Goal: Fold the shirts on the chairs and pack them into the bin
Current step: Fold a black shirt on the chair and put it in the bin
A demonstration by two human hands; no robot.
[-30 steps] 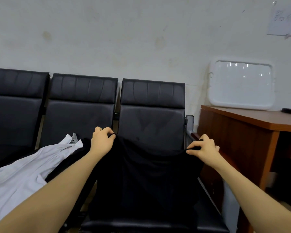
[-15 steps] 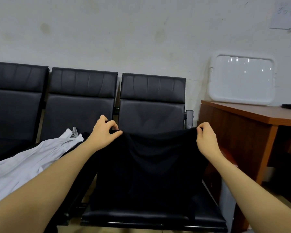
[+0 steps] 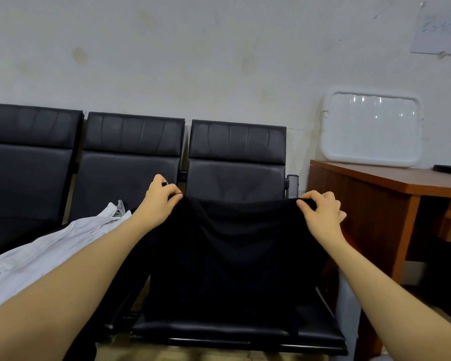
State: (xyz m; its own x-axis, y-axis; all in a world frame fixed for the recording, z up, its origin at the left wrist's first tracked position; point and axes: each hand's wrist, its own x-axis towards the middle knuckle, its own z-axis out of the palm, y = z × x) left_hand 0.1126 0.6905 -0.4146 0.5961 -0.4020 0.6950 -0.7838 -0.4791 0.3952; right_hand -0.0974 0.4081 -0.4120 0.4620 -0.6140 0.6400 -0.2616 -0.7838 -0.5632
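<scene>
Clearly the task was early: both hands, left (image 3: 160, 201) and right (image 3: 321, 214), pinched the black shirt (image 3: 229, 256) at frame centre; the white shirt (image 3: 50, 254) lay unfolded lower left; no bin visible.

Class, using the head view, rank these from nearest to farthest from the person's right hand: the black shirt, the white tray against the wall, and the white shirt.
1. black shirt: pinched by the right hand.
2. white tray: above, leaning on the wall.
3. white shirt: far left, on the chairs.
</scene>
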